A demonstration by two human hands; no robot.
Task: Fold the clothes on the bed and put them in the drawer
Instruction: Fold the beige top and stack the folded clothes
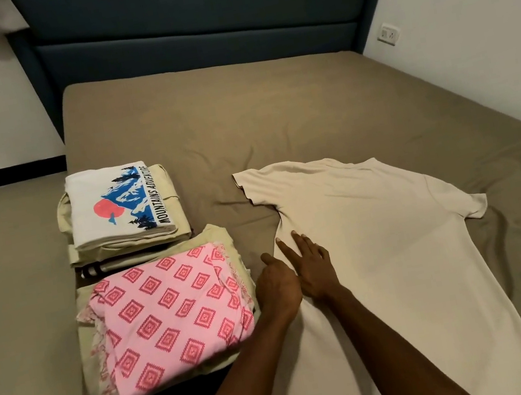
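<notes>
Brown sheet covers the bed [271,108], which fills most of the view, and a dark blue padded headboard [202,16] stands at its far edge against a white wall. On the wall at the far right there is a white socket [388,33].

Near the left edge of the bed two piles of folded clothes lie one behind the other. The far pile has a white folded T-shirt [114,205] on top, with a print of blue mountains, a pink sun and the words "MOUNTAINS ADVENTURE"; under it are pale yellowish folded pieces [167,192]. Just in front of it, almost touching, is the near pile with a pink cloth [172,317] on top, patterned with darker pink diamonds, and it also rests on pale yellowish cloth.

Just to the right of the pink cloth is the left hand [277,290]. Its fingers are curled into a loose fist with one finger pointing forward, and it sits at the left edge of the beige T-shirt [382,245]; I cannot tell if it pinches the cloth. The right hand [313,268] touches it on the right side and lies flat on the same shirt, with the fingers straight and a little spread, pressing on the cloth below the left sleeve.

The beige T-shirt is spread flat, unfolded, on the middle and right part of the bed, reaching the near edge. Both short sleeves lie open, one toward the far side and one toward the right edge.
</notes>
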